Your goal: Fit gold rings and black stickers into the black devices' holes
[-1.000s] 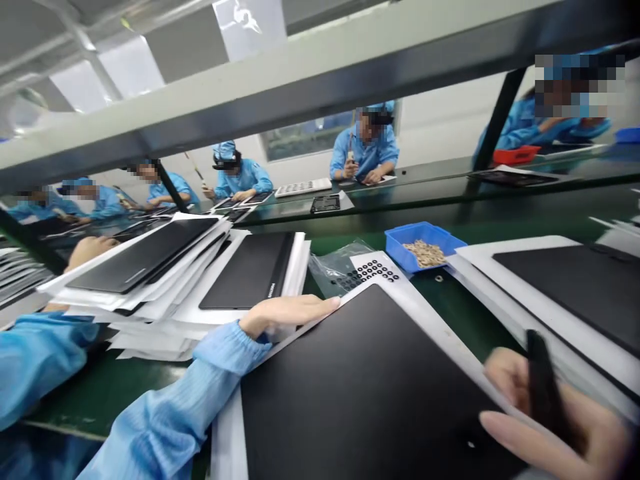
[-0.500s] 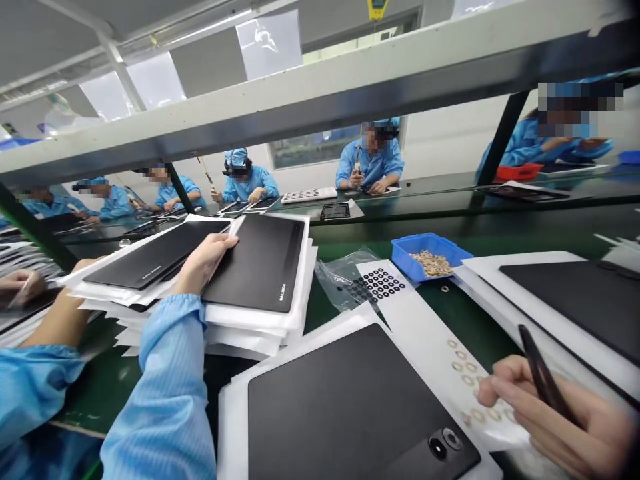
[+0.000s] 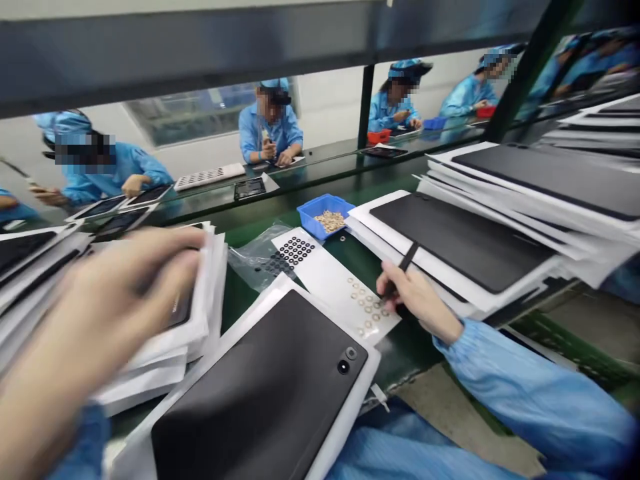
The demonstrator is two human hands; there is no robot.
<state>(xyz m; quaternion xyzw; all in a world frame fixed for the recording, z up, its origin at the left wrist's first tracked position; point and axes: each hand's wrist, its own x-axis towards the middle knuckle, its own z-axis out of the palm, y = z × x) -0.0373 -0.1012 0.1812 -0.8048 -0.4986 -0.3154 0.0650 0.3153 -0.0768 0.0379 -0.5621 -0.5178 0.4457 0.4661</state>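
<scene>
Close to the camera, my left hand (image 3: pixel 130 300) is raised over the left stack of tablets. Motion blurs it, but its index finger is stretched out apart from the thumb, with nothing visible between them. My right hand (image 3: pixel 407 290) is closed around black tweezers (image 3: pixel 410 255), whose tip is down at the rows of tan rings (image 3: pixel 369 309) on a pale sheet. A black tablet (image 3: pixel 250 380) with two round camera lenses lies back up on white sheets in front of me. Farther along sits a white card with black rings (image 3: pixel 300 248), partly under clear plastic.
A blue bin (image 3: pixel 307 219) of small tan pieces stands beyond the sheets. Tablets layered with white sheets are stacked at left (image 3: pixel 200 320) and right (image 3: pixel 460 243). Several co-workers in blue sit across the bench, such as one person (image 3: pixel 273 127) beneath the long overhead beam (image 3: pixel 190 57).
The view has swung right. My left hand has let go of the tablet on the left stack and lifted nearer the camera. The tweezers in my right hand now reach the tan rings.
</scene>
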